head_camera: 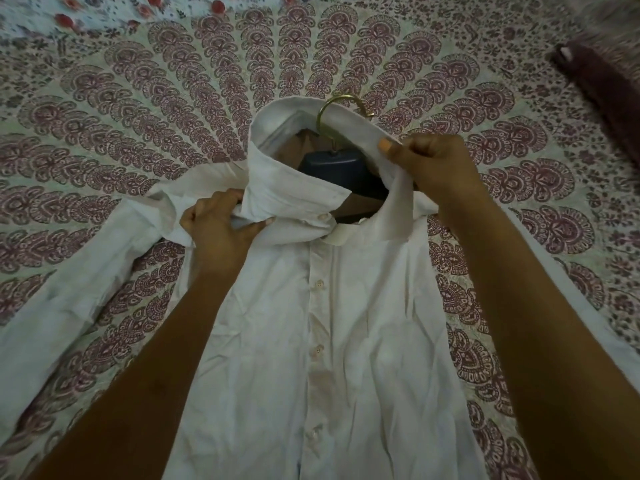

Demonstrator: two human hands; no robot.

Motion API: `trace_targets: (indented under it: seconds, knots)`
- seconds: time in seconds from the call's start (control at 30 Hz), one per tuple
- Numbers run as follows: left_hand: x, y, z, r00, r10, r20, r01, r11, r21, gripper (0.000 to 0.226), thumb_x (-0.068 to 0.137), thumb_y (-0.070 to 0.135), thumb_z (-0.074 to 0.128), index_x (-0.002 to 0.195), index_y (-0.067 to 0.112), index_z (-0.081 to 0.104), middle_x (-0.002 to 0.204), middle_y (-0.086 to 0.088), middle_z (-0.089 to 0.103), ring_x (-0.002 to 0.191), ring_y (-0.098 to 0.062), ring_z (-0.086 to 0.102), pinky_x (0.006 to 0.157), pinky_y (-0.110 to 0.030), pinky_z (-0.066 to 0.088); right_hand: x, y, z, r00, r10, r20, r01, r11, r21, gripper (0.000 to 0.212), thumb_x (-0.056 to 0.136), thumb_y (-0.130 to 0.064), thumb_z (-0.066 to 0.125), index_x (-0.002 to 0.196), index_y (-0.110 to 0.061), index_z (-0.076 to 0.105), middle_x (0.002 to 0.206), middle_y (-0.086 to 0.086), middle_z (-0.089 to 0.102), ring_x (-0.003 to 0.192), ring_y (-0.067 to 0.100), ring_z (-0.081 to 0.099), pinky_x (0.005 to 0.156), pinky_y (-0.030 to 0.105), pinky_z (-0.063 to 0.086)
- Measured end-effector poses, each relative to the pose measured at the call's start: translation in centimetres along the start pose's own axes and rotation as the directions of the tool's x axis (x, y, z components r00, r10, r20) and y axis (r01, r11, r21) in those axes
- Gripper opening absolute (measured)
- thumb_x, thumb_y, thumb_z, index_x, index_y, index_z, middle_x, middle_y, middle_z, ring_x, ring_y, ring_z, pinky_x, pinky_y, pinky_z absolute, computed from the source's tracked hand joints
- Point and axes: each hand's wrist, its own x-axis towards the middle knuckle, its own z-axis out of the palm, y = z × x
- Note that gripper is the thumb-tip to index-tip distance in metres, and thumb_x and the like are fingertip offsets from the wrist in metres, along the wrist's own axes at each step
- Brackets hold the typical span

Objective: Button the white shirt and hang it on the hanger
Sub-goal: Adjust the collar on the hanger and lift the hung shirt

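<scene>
A white shirt (322, 341) lies front up on a patterned bedspread, its placket buttoned down the middle. A dark hanger (341, 168) sits inside the neck opening, and its brass hook (341, 102) pokes out over the raised collar. My left hand (218, 226) grips the cloth at the left side of the collar. My right hand (433, 164) pinches the right side of the collar between thumb and fingers. The hanger's arms are hidden under the shirt.
The maroon and cream patterned bedspread (138, 116) covers the whole surface. A dark maroon cloth (602, 88) lies at the far right. A floral fabric (104, 15) shows along the top left edge. The shirt's left sleeve (59, 306) stretches out to the left.
</scene>
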Motion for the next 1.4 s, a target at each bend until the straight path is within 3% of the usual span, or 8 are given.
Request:
trace_targets:
  seconds: [0.33,0.5,0.67,0.8,1.0,1.1,1.17,1.4]
  knots:
    - [-0.5,0.3,-0.2,1.000,0.010,0.015,-0.011,0.999,0.030,0.039,0.070,0.034,0.075,0.100,0.010,0.068,0.096,-0.013,0.065,0.098,-0.034,0.052,0.090,-0.040,0.024,-0.1,-1.0,-0.8,0.795,0.555,0.247,-0.606,0.700,0.378,0.007,0.093,-0.016,0.052,0.094,-0.010,0.057,0.096,0.009,0.057,0.086,0.023,0.057,0.051,0.029,0.057]
    - [-0.7,0.5,-0.4,1.000,-0.026,0.012,0.025,0.999,0.048,0.040,0.071,0.032,0.075,0.104,0.010,0.068,0.100,-0.013,0.064,0.101,-0.034,0.051,0.093,-0.042,0.024,-0.6,0.0,-0.3,0.835,0.506,0.216,-0.492,0.509,0.706,0.027,0.099,-0.017,0.039,0.083,-0.013,0.061,0.063,-0.003,0.063,0.062,0.008,0.061,0.062,0.022,0.055]
    - [-0.7,0.6,-0.4,1.000,-0.011,0.003,0.011,0.998,0.059,0.045,0.071,0.036,0.075,0.107,0.011,0.067,0.102,-0.013,0.065,0.102,-0.033,0.051,0.092,-0.037,0.022,-2.8,2.4,1.8,0.905,0.425,-0.002,-0.396,0.844,0.362,0.030,0.089,-0.052,0.049,0.085,-0.025,0.062,0.095,-0.002,0.066,0.090,0.006,0.061,0.083,0.024,0.050]
    - [-0.6,0.3,-0.4,1.000,-0.014,0.006,0.014,0.997,0.071,0.046,0.071,0.038,0.074,0.107,0.010,0.066,0.103,-0.013,0.064,0.103,-0.033,0.051,0.093,-0.040,0.023,-4.2,4.3,3.5,0.940,0.284,-0.187,-0.255,0.953,0.166,0.037,0.090,-0.028,0.057,0.058,-0.018,0.041,0.059,-0.003,0.042,0.045,-0.006,0.039,0.048,0.005,0.031]
    - [-0.5,0.0,-0.5,0.999,-0.032,-0.015,0.033,0.998,0.053,0.043,0.071,0.036,0.075,0.102,0.008,0.067,0.100,-0.014,0.065,0.099,-0.033,0.053,0.091,-0.041,0.027,-3.2,3.5,2.9,0.918,0.381,0.113,-0.343,0.617,0.708,0.024,0.094,-0.032,0.048,0.098,-0.015,0.065,0.104,0.005,0.068,0.097,0.017,0.064,0.094,0.036,0.049]
    - [-0.5,-0.2,-0.6,1.000,-0.026,-0.010,0.027,0.999,0.047,0.044,0.071,0.039,0.075,0.103,0.009,0.067,0.101,-0.013,0.065,0.100,-0.033,0.052,0.090,-0.035,0.022,-2.7,3.4,3.3,0.903,0.429,0.008,-0.428,0.900,0.086,0.034,0.093,-0.039,0.049,0.095,-0.008,0.064,0.093,0.001,0.062,0.087,0.015,0.057,0.087,0.029,0.045]
    - [-0.7,-0.4,-0.6,0.999,-0.027,0.019,0.027,0.999,0.034,0.047,0.071,0.041,0.074,0.106,0.010,0.067,0.103,-0.011,0.064,0.103,-0.032,0.050,0.087,-0.028,0.015,-2.2,4.1,3.3,0.945,0.296,-0.141,-0.325,0.900,-0.291,0.033,0.092,-0.035,0.051,0.088,-0.005,0.062,0.082,0.003,0.057,0.082,0.018,0.052,0.075,0.025,0.038]
    - [-0.6,-1.2,-0.5,0.998,0.054,0.039,-0.054,0.999,0.005,0.044,0.067,0.042,0.073,0.097,0.010,0.069,0.096,-0.010,0.065,0.097,-0.032,0.052,0.085,-0.031,0.016,0.6,1.3,3.2,0.984,-0.175,-0.013,0.171,0.971,-0.166,0.012,0.091,-0.021,0.055,0.095,-0.016,0.066,0.086,-0.007,0.061,0.078,0.000,0.056,0.073,0.016,0.042]
